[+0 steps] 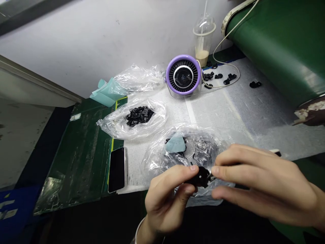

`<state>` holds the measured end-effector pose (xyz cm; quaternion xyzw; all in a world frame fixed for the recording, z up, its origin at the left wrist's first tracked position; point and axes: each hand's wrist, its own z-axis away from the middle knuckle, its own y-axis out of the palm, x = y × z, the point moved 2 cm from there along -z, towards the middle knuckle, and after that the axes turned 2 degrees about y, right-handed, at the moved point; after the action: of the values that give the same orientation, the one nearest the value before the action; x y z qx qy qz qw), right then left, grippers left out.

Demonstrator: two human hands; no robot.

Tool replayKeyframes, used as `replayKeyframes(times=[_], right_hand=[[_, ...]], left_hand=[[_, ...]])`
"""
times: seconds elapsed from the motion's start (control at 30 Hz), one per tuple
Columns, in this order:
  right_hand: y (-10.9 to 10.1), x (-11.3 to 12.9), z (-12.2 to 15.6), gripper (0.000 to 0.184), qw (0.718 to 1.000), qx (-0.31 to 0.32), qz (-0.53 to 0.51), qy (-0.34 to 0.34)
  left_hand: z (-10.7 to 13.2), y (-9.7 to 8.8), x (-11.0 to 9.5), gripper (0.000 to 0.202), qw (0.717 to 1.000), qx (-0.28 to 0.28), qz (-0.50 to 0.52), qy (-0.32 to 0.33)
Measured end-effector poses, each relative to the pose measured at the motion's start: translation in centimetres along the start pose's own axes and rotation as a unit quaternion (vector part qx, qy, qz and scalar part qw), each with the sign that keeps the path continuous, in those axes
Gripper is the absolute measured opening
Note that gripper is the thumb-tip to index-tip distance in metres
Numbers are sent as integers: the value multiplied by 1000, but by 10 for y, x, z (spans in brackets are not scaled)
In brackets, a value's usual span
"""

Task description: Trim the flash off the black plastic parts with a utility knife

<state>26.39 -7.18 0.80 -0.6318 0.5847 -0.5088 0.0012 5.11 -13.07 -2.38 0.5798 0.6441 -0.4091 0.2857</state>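
Note:
A flat, dark plastic part (199, 179) with a small round hole is pinched between the thumb and fingers of my left hand (166, 196). My right hand (259, 183) comes in from the right, its fingertips at the right edge of that part. A tiny thin sliver shows by those fingertips, too small to name. Just beyond both hands lies an open clear plastic bag (157, 157) with more dark parts inside, partly hidden by my hands. A light blue piece of sheet (175, 143) rests on those parts.
Farther left, another clear bag (109, 127) holds many small black parts (139, 116). A phone (117, 169) lies at the left. Behind stand a purple fan (183, 75) and a plastic cup (203, 44). Loose black pieces (230, 78) lie near the cable (225, 84), beside a green conveyor belt (279, 44).

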Motion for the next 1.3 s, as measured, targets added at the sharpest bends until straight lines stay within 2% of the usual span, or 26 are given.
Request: replayKeyframes(times=[0.1, 0.17, 0.27, 0.37, 0.47, 0.53, 0.67, 1.0, 1.2, 1.3], right_hand=[[0, -3, 4, 25, 995, -31, -57, 79], [2, -4, 8, 31, 989, -30, -72, 125], [4, -3, 12, 36, 983, -6, -87, 163], [4, 1, 15, 38, 991, -10, -59, 117], [4, 7, 20, 42, 998, -7, 42, 37], [7, 11, 25, 42, 994, -7, 106, 9], [16, 17, 31, 38, 988, -19, 152, 12], [18, 20, 29, 38, 988, -31, 152, 5], [21, 2, 21, 29, 982, -56, 177, -29], [18, -7, 18, 31, 992, -66, 105, 9]], left_hand=[[2, 1, 2, 40, 999, -9, 14, -37], [2, 2, 3, 43, 998, -24, 12, -59], [0, 2, 4, 35, 999, -23, -27, -22], [-2, 0, 4, 23, 995, -22, -92, 34], [-1, -1, 3, 25, 990, -20, -129, 56], [1, 0, 2, 28, 987, -19, -144, 66], [5, 1, 2, 32, 985, -21, -153, 72], [6, 1, 2, 27, 988, -21, -142, 65], [6, 3, 0, 24, 992, -21, -92, 78], [5, 4, -2, 24, 994, -21, -69, 87]])
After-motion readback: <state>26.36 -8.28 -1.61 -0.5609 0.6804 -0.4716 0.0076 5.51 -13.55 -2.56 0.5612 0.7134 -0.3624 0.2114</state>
